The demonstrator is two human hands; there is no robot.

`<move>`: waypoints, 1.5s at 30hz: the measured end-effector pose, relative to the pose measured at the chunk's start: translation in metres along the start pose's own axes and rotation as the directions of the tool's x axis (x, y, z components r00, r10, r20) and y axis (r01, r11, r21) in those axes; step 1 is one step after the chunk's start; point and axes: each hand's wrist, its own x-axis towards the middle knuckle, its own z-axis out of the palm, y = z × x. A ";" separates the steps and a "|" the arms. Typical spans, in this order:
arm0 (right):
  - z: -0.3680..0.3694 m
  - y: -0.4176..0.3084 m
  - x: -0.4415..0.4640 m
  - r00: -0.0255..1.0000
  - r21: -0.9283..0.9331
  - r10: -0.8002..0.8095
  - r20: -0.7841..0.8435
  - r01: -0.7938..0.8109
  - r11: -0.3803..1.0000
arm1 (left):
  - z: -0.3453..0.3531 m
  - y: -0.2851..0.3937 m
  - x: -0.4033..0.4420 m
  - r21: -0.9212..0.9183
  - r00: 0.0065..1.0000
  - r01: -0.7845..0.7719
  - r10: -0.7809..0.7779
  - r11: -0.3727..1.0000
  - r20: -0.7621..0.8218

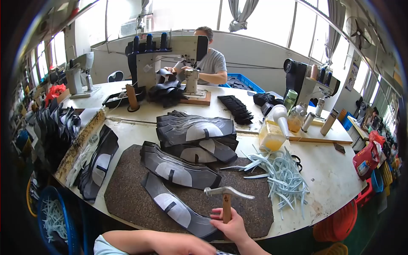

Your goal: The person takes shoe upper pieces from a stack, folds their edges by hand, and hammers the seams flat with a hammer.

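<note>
My right hand (233, 226) is closed round the wooden handle of a hammer (227, 207), whose metal head is up, over the brown board (123, 187). Beside its fingertips lies the end of a dark curved shoe-upper piece (172, 205) with a light patch and a short black strip. My left hand (189, 245) reaches across at the bottom edge, blurred, its fingers hidden. Just behind is a fanned row of similar pieces (178, 168), and beyond it a larger stack (193, 129).
Pale blue strips (287, 176) are heaped at the right, near a glue container (272, 136) and scissors (297, 162). More pieces (100, 165) lie at the left. Across the table a person (214, 63) works at a sewing machine (170, 59). A blue basket (70, 216) stands lower left.
</note>
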 end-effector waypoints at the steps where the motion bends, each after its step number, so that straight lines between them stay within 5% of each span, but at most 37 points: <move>1: 0.002 -0.001 -0.008 1.000 -0.067 -0.001 -0.015 0.000 0.998 | -0.001 -0.017 -0.009 0.046 0.976 -0.040 0.049 0.998 -0.212; 3: 0.006 0.000 -0.021 0.994 -0.247 -0.100 -0.041 0.087 0.965 | -0.020 -0.033 -0.030 0.315 0.847 0.322 -0.122 0.893 -0.518; 5: 0.008 -0.001 -0.029 0.998 -0.355 -0.051 -0.023 0.040 0.934 | -0.037 -0.061 -0.046 0.567 0.684 0.554 0.055 0.610 -0.728; 9: 0.011 -0.008 -0.029 0.995 -0.469 0.098 -0.032 -0.102 0.877 | -0.055 -0.106 -0.084 0.782 0.807 0.558 0.037 0.278 -0.589; 15: 0.025 -0.025 -0.021 0.992 -0.589 0.122 -0.023 -0.112 0.801 | -0.061 -0.082 -0.088 0.752 0.811 0.584 -0.254 0.307 -0.526; 18: 0.025 -0.022 -0.025 0.997 -0.529 0.073 0.002 -0.061 0.847 | -0.066 -0.071 -0.091 0.717 0.772 0.634 -0.275 0.288 -0.573; 27: -0.043 -0.036 -0.024 0.979 -0.389 0.030 -0.203 -0.109 0.915 | -0.056 -0.108 -0.101 0.650 0.702 0.688 -0.068 0.323 -0.709; 34: -0.064 -0.015 -0.034 0.968 -0.111 0.102 -0.227 -0.130 0.985 | -0.068 -0.125 -0.085 0.713 0.722 0.689 -0.037 0.129 -0.691; 37: -0.065 -0.011 -0.035 0.980 -0.120 0.071 -0.186 -0.095 0.988 | -0.067 -0.110 -0.062 0.736 0.729 0.671 0.099 0.094 -0.677; 41: -0.064 -0.015 -0.033 0.984 -0.150 0.041 -0.173 -0.068 0.986 | -0.062 -0.093 0.003 0.613 0.792 0.583 -0.206 0.533 -0.574; 43: -0.064 -0.011 -0.033 0.982 -0.142 0.043 -0.186 -0.070 0.987 | -0.053 -0.098 0.046 0.640 0.859 0.492 -0.211 0.590 -0.466; 45: -0.065 -0.010 -0.034 0.978 -0.146 0.022 -0.205 -0.052 0.988 | -0.050 -0.108 0.070 0.620 0.841 0.537 -0.419 0.572 -0.342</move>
